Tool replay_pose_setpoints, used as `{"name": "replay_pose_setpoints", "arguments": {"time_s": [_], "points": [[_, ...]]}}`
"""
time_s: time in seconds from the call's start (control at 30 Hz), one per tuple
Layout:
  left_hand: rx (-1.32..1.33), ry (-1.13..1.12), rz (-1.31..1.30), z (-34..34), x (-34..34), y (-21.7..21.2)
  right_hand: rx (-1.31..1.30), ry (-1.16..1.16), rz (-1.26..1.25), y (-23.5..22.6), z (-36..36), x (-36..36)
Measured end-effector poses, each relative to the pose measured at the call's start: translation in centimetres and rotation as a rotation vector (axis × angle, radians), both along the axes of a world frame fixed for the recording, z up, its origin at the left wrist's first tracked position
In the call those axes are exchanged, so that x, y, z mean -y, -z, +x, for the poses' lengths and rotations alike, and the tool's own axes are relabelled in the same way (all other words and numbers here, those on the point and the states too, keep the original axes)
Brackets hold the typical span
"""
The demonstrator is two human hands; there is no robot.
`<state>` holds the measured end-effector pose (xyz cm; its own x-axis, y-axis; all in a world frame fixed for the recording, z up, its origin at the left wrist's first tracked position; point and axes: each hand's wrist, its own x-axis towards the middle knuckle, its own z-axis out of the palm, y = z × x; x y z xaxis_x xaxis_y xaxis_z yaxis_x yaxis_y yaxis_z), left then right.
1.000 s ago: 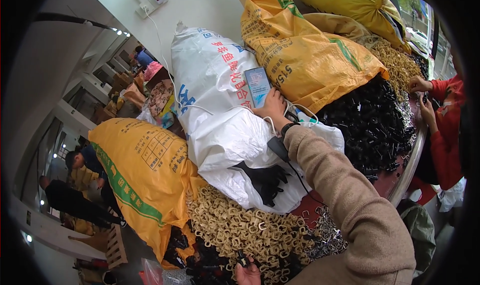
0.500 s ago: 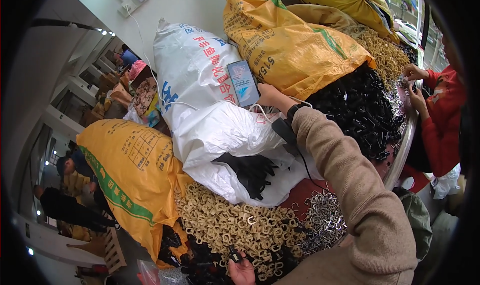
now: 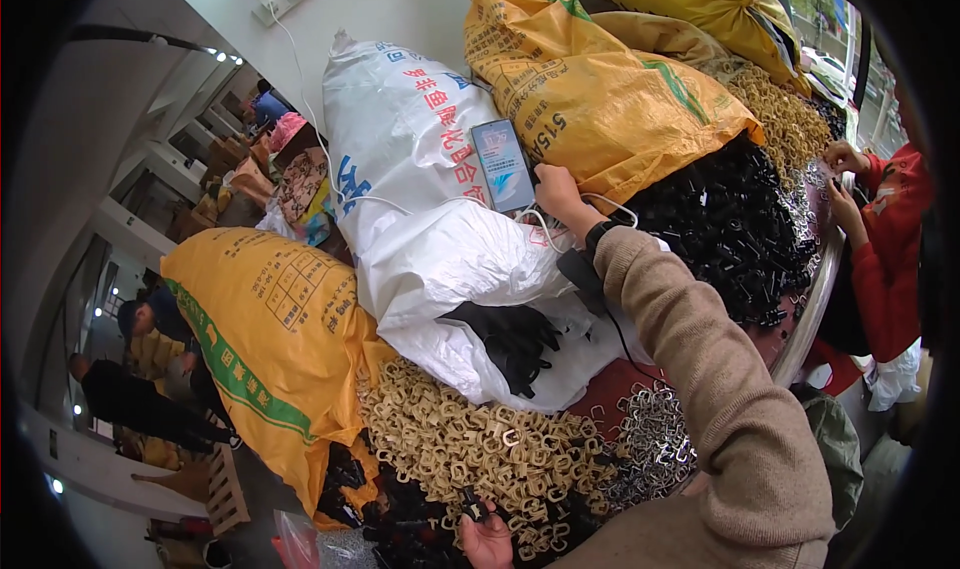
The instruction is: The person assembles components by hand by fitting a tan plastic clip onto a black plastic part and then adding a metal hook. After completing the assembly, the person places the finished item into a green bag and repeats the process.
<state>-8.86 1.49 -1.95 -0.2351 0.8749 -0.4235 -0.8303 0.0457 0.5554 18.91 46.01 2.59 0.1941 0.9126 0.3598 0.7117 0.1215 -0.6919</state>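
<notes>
A lit smartphone (image 3: 503,166) leans against a white woven sack (image 3: 395,129). My right hand (image 3: 562,193), fingers curled, is at the phone's right edge; the fingertips behind that edge are hidden. At the bottom, my left hand (image 3: 487,541) pinches a small black plastic piece (image 3: 474,510) between thumb and fingers. It is beside a heap of tan U-shaped plastic pieces (image 3: 470,439), with black plastic pieces (image 3: 400,509) around. A white cable (image 3: 545,227) loops near the phone, and a black adapter-like block (image 3: 580,269) hangs under my right wrist.
Black gloves (image 3: 510,339) lie in the white sack's fold. Silver metal hooks (image 3: 655,429) are heaped under my right forearm. Yellow sacks (image 3: 270,319) stand left and behind, and a black parts pile (image 3: 730,224) lies right. A co-worker in a red sleeve (image 3: 890,269) handles pieces at far right.
The whole view has shifted slightly, moving the scene to the right. My right hand sits slightly farther off the phone's edge. My left hand keeps the black piece.
</notes>
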Motion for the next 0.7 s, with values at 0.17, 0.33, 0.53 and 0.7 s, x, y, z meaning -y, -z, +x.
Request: {"name": "replay_pose_setpoints", "arguments": {"time_s": [0.17,0.33,0.53,0.7], "points": [[-0.062,-0.021,-0.078,0.4,-0.2,-0.4,0.119,-0.032,-0.024,-0.2,1.1,-0.4],[-0.095,-0.064,-0.042,0.4,-0.2,0.0,0.163,-0.114,-0.063,-0.9,1.3,0.2],[0.007,-0.004,0.055,0.2,-0.1,0.0,0.132,-0.02,-0.151,-1.8,-0.3,1.6],[0.023,-0.024,0.007,0.4,-0.2,-0.2,0.161,-0.001,-0.1,-1.4,-0.3,1.6]]}}
